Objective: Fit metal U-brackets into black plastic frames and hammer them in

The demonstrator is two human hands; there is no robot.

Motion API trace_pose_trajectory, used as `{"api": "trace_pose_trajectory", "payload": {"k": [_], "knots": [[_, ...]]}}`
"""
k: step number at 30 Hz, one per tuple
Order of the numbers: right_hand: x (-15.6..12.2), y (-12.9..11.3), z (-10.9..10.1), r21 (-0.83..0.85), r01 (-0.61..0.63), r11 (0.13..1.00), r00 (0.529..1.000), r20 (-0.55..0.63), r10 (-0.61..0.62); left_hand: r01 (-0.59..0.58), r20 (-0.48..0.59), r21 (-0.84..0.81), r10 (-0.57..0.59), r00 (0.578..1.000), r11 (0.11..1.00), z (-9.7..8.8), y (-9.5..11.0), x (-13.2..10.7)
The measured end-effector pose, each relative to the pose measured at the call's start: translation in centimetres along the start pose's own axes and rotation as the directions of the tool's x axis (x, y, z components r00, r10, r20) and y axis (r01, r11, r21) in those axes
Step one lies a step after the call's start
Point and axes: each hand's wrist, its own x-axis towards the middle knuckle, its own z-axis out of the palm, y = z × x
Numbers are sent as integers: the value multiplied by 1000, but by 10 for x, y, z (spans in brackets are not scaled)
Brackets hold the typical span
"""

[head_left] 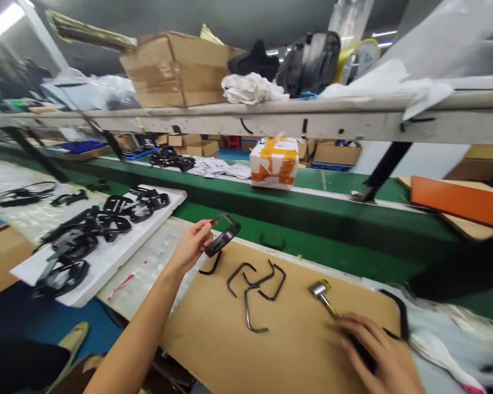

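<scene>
My left hand (195,243) pinches a black ring-shaped part (222,239) with a thin bent bar on it, raised over the far left side of the cardboard sheet (287,350). At the right, my right hand (378,355) is around the dark handle of a small hammer (321,290), its shiny head pointing away from me. The hand is slightly blurred and hides most of the handle. Between my hands lie several bent black bars (254,323), loose on the cardboard. Another bent bar (213,265) rests below the raised part.
A white foam board (119,257) at left carries several black parts (72,243). Behind the bench runs a green conveyor (312,262), with a taped box (275,164) beyond it. Overhead is a loaded shelf (345,117). A white brush-like object (439,353) lies right of my right hand.
</scene>
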Motion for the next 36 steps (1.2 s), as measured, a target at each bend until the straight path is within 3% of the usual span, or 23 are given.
{"api": "trace_pose_trajectory", "payload": {"k": [2,4,7,9,12,15,18,21,24,27,29,32,36], "knots": [[33,-24,-4,59,-12,998,995,98,6,82,104,-219,-60,993,972,35,-8,6],[72,-47,2,84,44,995,982,179,-59,168,144,-383,-121,982,909,68,-16,14],[118,-68,26,45,148,988,956,250,-155,241,141,-490,-196,970,838,107,-31,22],[132,-73,42,15,185,983,938,295,-181,277,142,-508,-238,961,815,123,-44,23],[130,-71,51,-17,205,979,917,354,-186,346,134,-510,-324,936,787,129,-62,19],[121,-60,40,22,210,977,885,420,-200,415,169,-492,-384,908,765,121,-71,16],[138,-45,29,65,185,981,875,444,-194,399,210,-506,-339,917,764,111,-70,19],[182,-33,41,-3,100,995,928,360,-93,355,214,-497,-284,935,792,106,-70,23],[223,-27,65,-31,50,998,953,300,-38,368,200,-449,-310,929,814,107,-76,22],[238,-24,70,17,34,999,965,259,-38,364,163,-424,-326,931,829,108,-85,18],[229,-22,56,50,-7,999,983,185,-2,332,109,-430,-317,942,839,111,-91,13],[200,-29,17,86,-81,993,997,1,81,266,73,-434,-260,963,861,119,-95,2],[151,-59,-22,78,-43,996,960,-273,63,277,122,-390,-249,961,878,142,-97,-21]]}}
